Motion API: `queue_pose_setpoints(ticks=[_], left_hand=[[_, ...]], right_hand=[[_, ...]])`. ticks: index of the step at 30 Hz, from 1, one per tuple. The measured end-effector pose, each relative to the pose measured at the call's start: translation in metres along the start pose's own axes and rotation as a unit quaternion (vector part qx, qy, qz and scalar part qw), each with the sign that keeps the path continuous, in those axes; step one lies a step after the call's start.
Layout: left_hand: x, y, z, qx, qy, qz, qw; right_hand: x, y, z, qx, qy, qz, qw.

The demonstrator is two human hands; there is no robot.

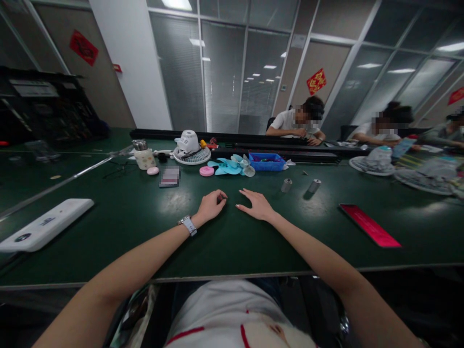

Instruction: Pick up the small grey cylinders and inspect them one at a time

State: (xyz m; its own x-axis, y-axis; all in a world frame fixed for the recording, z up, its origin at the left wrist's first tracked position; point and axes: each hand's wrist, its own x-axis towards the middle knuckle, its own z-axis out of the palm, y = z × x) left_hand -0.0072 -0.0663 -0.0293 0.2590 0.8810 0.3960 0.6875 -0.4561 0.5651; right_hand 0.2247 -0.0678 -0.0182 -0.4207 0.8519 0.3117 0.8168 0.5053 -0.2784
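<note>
My left hand (211,205), with a watch (189,225) on its wrist, rests on the green tabletop (232,256). Its fingers are curled in, and a dark spot shows between thumb and fingertips; I cannot make out whether it is a small object or shadow. Just to the right, my right hand (256,205) hovers at or on the table, thumb and fingers apart, holding nothing. Beyond the hands lie light-blue fan blades (230,165) and a pink round piece (206,171). Two small metal cylinders (286,185) stand to the right of my right hand.
A blue tray (267,162) holds small parts. A white fan housing (189,143) sits at the back, near a patterned jar (143,157). A long white device (47,224) lies left, a red-screened phone (368,224) right. Other people (297,123) work across the table.
</note>
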Motion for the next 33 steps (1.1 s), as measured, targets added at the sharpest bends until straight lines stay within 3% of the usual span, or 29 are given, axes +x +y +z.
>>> queue_pose_setpoints(ticks=[2,4,6,8,12,16,20,24,29,33], left_hand=[[0.000,-0.001,0.000,-0.001,-0.003,-0.003,1.000],[0.000,0.000,0.000,-0.005,-0.003,-0.003,1.000],[-0.001,0.001,-0.001,-0.006,0.000,-0.001,1.000],[-0.001,0.002,-0.002,-0.005,0.000,-0.002,1.000],[-0.001,0.002,-0.001,-0.006,-0.002,-0.003,1.000],[0.000,-0.002,0.001,-0.007,0.000,-0.005,1.000],[0.000,0.000,0.000,-0.019,0.004,-0.010,1.000],[-0.002,0.009,-0.004,-0.039,0.014,-0.019,0.999],[-0.004,0.020,-0.007,-0.113,0.019,0.008,0.993],[-0.006,0.025,-0.008,-0.167,0.030,0.044,0.985]], right_hand=[[0.002,0.005,-0.009,-0.048,0.107,0.053,0.992],[0.002,0.019,-0.022,-0.108,0.222,0.111,0.963],[0.001,0.041,-0.036,-0.153,0.289,0.153,0.933],[-0.003,0.068,-0.047,-0.170,0.296,0.192,0.920],[-0.011,0.114,-0.050,-0.145,0.208,0.250,0.934],[-0.012,0.128,-0.044,-0.132,0.172,0.285,0.934],[-0.007,0.107,-0.042,-0.105,0.189,0.252,0.943],[-0.002,0.051,-0.032,-0.042,0.196,0.107,0.974],[-0.005,-0.028,-0.011,0.051,0.123,-0.061,0.989],[-0.011,-0.051,-0.002,0.077,0.085,-0.109,0.987]])
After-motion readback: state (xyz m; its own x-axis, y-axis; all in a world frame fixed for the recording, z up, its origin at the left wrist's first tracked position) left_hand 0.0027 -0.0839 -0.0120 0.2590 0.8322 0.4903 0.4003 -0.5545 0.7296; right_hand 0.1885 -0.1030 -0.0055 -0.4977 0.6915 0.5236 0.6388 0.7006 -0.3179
